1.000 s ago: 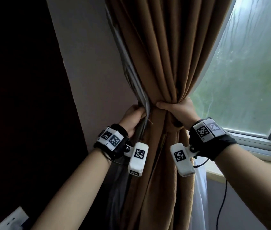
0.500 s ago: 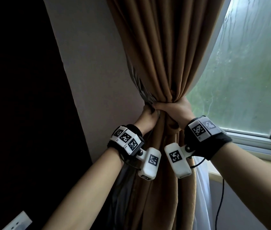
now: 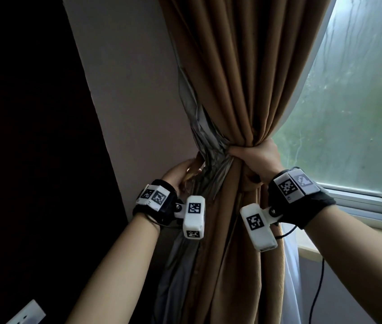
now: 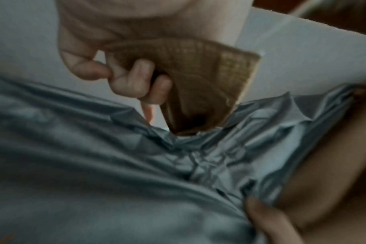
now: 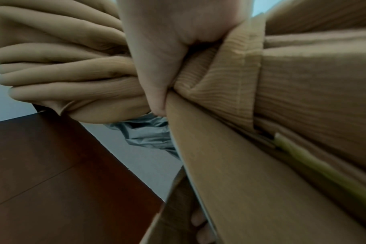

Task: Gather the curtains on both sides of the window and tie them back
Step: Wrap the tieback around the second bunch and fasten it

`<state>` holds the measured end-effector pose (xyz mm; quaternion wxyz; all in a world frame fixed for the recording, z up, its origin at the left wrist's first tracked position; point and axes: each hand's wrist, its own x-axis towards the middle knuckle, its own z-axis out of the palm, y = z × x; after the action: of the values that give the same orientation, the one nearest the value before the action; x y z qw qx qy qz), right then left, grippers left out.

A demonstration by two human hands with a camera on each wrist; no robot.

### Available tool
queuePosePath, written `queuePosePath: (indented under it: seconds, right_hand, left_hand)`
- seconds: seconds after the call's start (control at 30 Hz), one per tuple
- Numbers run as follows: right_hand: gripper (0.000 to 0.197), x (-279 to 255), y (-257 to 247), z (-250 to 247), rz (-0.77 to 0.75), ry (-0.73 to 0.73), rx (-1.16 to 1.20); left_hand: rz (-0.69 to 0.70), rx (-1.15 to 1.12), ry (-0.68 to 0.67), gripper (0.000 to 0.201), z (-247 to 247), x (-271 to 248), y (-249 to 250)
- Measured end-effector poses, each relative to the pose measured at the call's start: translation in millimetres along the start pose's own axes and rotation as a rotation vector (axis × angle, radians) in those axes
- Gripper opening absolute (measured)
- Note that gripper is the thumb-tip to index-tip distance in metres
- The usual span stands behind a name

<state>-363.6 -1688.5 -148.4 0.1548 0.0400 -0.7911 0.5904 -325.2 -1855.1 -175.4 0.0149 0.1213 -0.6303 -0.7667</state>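
Observation:
A brown curtain (image 3: pixel 239 73) with a grey lining (image 3: pixel 205 141) hangs bunched at the left of the window (image 3: pixel 353 101). My right hand (image 3: pixel 254 157) grips the gathered bundle at its waist; in the right wrist view the fist (image 5: pixel 178 54) squeezes the folds (image 5: pixel 63 71) and a ribbed brown band (image 5: pixel 236 66). My left hand (image 3: pixel 180 171) is behind the curtain at the wall side. In the left wrist view its fingers (image 4: pixel 136 79) curl round the end of a brown woven tieback strap (image 4: pixel 198 74), above the crumpled grey lining (image 4: pixel 157 165).
A pale wall (image 3: pixel 126 90) stands directly behind the curtain, with a dark wooden panel (image 3: pixel 26 136) to its left. The window sill (image 3: pixel 360 206) runs at the right. A wall socket (image 3: pixel 26 313) sits low left. A black cable (image 3: pixel 316 298) hangs below my right wrist.
My left hand went up to the bundle beside the right hand, then drew back left and down with the strap end in it. The right hand kept its grip on the curtain.

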Motion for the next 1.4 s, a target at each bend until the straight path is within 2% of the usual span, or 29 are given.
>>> queuePosePath:
  seconds: [0.07,0.13,0.27,0.37,0.47,0.6,0.67,0.73,0.83,0.93,1.07,1.17,1.27,1.3,1.4]
  right_hand:
    - [0.065,1,1,-2,0.006,-0.005,0.005]
    - [0.065,1,2,-4,0.007,-0.021,0.013]
    - [0.072,2,2,-10,-0.021,-0.052,0.077]
    - [0.061,6,4,-14,-0.016,-0.044,0.081]
    - [0.056,10,6,-14,-0.015,-0.018,0.063]
    - [0.05,11,4,-11,-0.015,0.019,0.015]
    - [0.05,9,2,-7,-0.021,0.032,-0.001]
    - [0.052,7,1,-3,-0.024,0.035,-0.019]
    - [0.051,1,0,-2,-0.044,0.039,-0.036]
    - [0.048,-4,0,2,-0.06,0.053,-0.054]
    - [0.049,-6,-4,8,-0.038,0.031,-0.086]
    - [0.045,-4,-4,14,-0.014,-0.067,-0.021]
    - [0.044,-6,-5,10,0.036,-0.181,0.172]
    - [0.043,-7,-5,5,0.077,-0.292,0.233]
    - [0.024,-6,-3,-18,0.217,-0.806,0.449]
  left_hand:
    - [0.021,0.143,0.078,0.019,-11,10,2]
    - [0.126,0.256,0.178,0.01,-22,26,1]
    - [0.482,0.792,0.457,0.009,-35,34,15]
    - [0.532,0.977,0.492,0.014,-41,34,31]
    - [0.501,1.069,0.483,0.015,-42,28,43]
    - [0.435,0.775,0.308,0.035,-39,11,36]
    - [0.412,0.729,0.215,0.034,-29,-4,28]
    - [0.439,0.731,0.135,0.015,-20,-19,26]
    - [0.559,0.708,0.016,0.009,-8,-46,34]
    - [0.689,0.748,-0.05,0.022,11,-60,29]
    - [0.691,0.696,-0.049,0.017,36,-45,12]
    - [0.69,0.698,0.026,0.029,46,-35,1]
    - [0.662,0.637,0.038,0.019,50,-36,-9]
    - [0.648,0.613,0.047,0.019,51,-39,-10]
    - [0.623,0.575,0.078,0.021,48,-38,-11]
